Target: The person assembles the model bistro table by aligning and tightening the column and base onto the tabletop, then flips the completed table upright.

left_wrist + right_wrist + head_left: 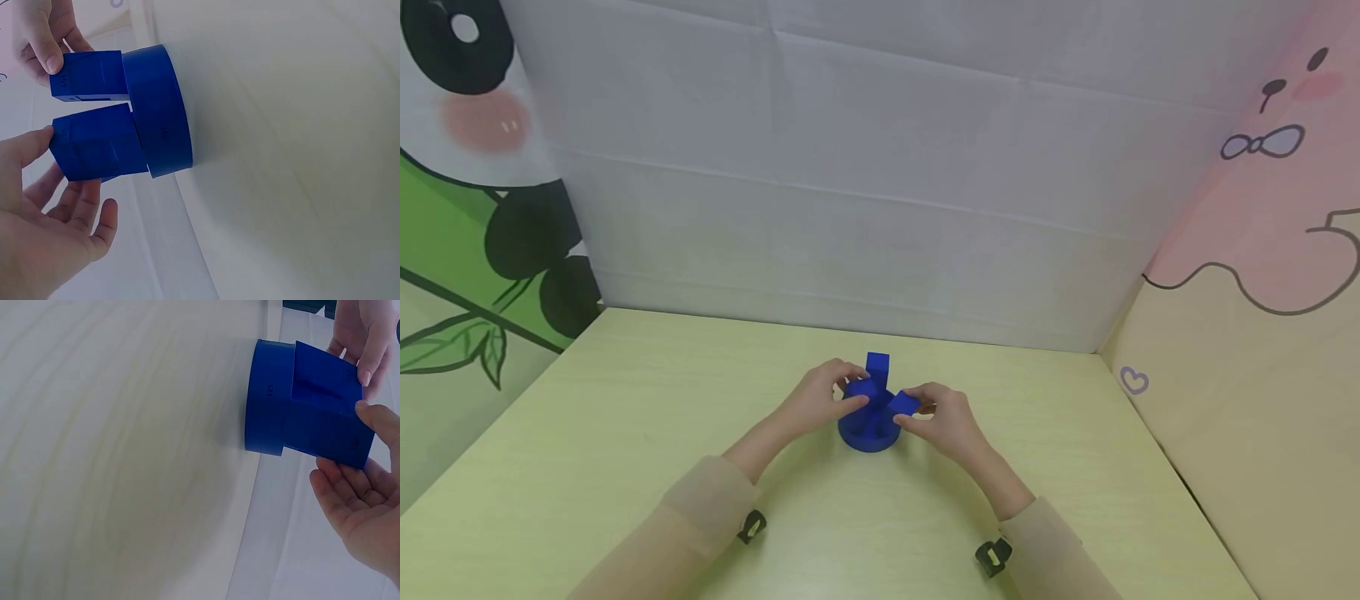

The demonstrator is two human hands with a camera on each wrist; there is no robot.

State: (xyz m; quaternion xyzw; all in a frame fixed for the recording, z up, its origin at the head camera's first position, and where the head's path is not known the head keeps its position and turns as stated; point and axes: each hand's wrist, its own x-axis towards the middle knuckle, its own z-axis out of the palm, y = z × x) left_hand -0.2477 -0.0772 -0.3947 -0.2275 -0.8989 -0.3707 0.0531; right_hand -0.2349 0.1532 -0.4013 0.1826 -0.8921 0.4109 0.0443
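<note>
A round blue base (870, 442) with a raised rim stands on the table, blue rectangular blocks rising from it. My left hand (823, 398) pinches the top of the left block (862, 388) between thumb and fingers. Opposite it, my right hand (942, 421) pinches the right block (904, 403) the same way. A third block (877, 364) stands upright at the back, untouched. In the left wrist view both held blocks lean slightly, their lower ends right at the rim of the base (161, 115). Small dark markings show on the blocks; their lower ends inside the base are hidden.
The pale wooden table (625, 467) extends around the base. A whitish cloth wall (865, 167) closes off the back, with cartoon-printed panels (1247, 333) at both sides. Small black clips (993, 557) hang by both sleeve cuffs.
</note>
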